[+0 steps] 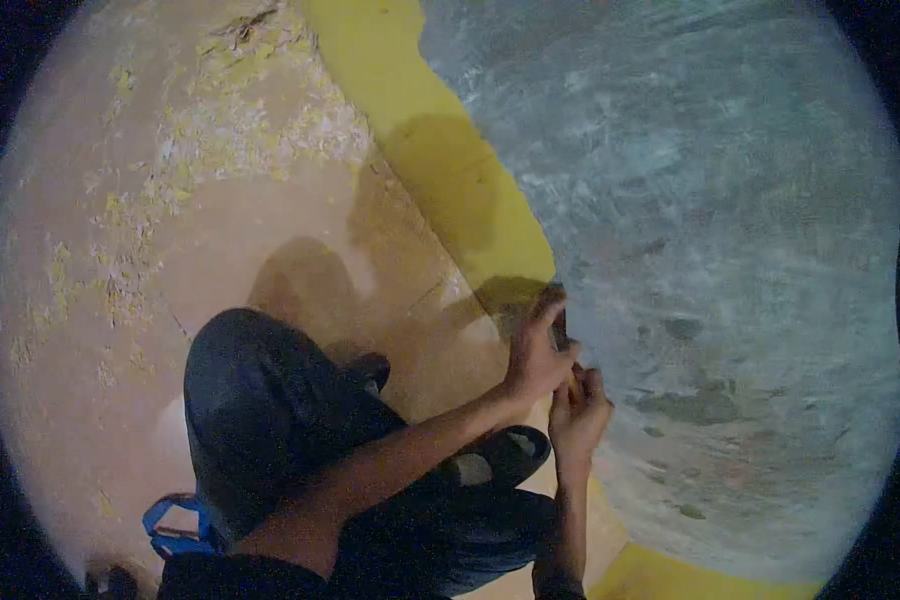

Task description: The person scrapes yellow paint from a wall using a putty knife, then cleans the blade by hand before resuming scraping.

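Observation:
My left hand point(540, 358) is closed around the dark flat end of what looks like a scraper point(559, 318), thumb stretched along it. Just below, my right hand point(580, 415) grips a short yellowish part, apparently the handle of the same tool. Both hands are close together at the edge between the yellow painted band point(470, 205) and the grey-blue surface point(710, 250). The dark end lies at or very near that edge; contact is hard to make out. My fingers hide much of the tool.
Yellow and white paint flakes point(240, 130) litter the tan floor point(250, 215). My bent knee point(255, 370) and dark shoe point(515, 455) are near my arms. A blue object point(178, 525) sits at lower left, by a dark item point(112, 580). Shadows fall across the band.

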A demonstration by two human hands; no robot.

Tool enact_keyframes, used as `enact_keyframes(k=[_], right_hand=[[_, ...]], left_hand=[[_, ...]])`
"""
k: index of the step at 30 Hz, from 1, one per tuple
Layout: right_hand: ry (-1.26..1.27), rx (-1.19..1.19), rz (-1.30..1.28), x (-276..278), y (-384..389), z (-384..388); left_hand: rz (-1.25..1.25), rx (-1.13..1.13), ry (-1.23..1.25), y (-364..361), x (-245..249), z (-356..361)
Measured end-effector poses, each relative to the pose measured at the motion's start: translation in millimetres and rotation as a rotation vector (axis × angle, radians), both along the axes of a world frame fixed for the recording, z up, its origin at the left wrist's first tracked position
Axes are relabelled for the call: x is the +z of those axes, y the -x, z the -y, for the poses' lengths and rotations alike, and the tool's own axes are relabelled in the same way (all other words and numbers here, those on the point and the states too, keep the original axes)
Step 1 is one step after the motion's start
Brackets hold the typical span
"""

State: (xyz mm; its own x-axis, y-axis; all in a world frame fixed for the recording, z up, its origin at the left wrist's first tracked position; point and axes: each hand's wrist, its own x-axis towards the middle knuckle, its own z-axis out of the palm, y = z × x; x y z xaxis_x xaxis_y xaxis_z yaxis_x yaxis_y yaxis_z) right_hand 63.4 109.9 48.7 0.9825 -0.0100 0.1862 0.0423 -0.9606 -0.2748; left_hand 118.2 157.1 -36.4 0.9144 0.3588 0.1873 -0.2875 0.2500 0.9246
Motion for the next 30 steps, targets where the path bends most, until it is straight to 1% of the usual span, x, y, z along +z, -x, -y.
enact_keyframes(k=[1,2,4,5,6,8,9,10,13,15,16,18,19,20,22,24,26,27,28,30], right_hand=[[0.021,-0.023,-0.036,-3.4,4.8,4.9],[0.038,-0.035,-0.056,-2.8,11.6,9.2],[-0.03,-0.007,-0.006,-5.6,9.0,6.8],[0.072,-0.026,-0.012,7.0,12.3,0.5],[0.066,-0.016,0.004,7.4,7.3,-3.2],[0.101,-0.024,0.017,7.9,-0.5,-6.7],[0.048,-0.029,0.01,2.8,-1.5,-5.7],[0.064,-0.034,-0.008,7.6,0.1,-4.7],[0.034,-0.022,-0.04,21.4,3.2,-12.2],[0.052,0.0,0.02,22.0,3.1,-8.9],[0.059,0.0,0.012,19.7,0.5,-11.9],[0.155,0.031,-0.066,18.1,-3.9,-17.3],[0.153,0.028,-0.063,23.2,-0.1,-16.6],[0.159,0.052,-0.031,30.4,6.4,-13.7],[0.153,0.096,0.019,29.0,2.3,-18.9],[0.092,0.034,0.02,26.3,0.0,-18.2],[0.106,0.003,-0.03,28.0,8.6,-14.7],[0.097,-0.002,-0.043,27.4,2.8,-18.3],[0.083,-0.006,-0.052,27.1,-0.8,-22.7],[0.049,-0.034,-0.014,32.9,-6.2,-34.6]], left_hand=[[-0.263,-0.186,0.109,-1.6,-5.1,2.1],[-0.281,-0.199,0.126,4.3,-5.6,5.0],[-0.136,-0.135,0.12,0.2,-3.0,-4.6],[-0.235,-0.263,0.152,4.5,8.8,-9.4],[-0.219,-0.253,0.145,-0.4,10.2,-12.5],[-0.144,-0.105,0.096,-6.4,7.8,-10.2],[-0.222,-0.146,0.177,-8.7,1.3,-6.4],[-0.24,-0.152,0.193,-4.3,-0.7,-0.3],[-0.143,-0.136,0.13,-0.2,10.8,-4.6],[-0.165,-0.138,0.027,0.4,14.3,-2.1],[-0.173,-0.14,0.035,-2.3,10.4,-5.6],[-0.169,-0.158,0.167,-7.4,0.5,-7.3],[-0.239,-0.229,0.231,-5.7,2.4,-5.1],[-0.237,-0.231,0.225,-1.8,8.1,-2.6],[-0.108,-0.162,0.112,-2.7,15.3,-3.0],[-0.153,-0.156,0.141,-8.9,12.8,-6.6],[-0.272,-0.26,0.237,-11.9,8.2,-13.1],[-0.225,-0.2,0.187,-8.1,13.2,-15.5],[-0.223,-0.2,0.181,-4.1,13.3,-10.4],[-0.094,0.002,0.048,-8.0,18.0,-8.3]])
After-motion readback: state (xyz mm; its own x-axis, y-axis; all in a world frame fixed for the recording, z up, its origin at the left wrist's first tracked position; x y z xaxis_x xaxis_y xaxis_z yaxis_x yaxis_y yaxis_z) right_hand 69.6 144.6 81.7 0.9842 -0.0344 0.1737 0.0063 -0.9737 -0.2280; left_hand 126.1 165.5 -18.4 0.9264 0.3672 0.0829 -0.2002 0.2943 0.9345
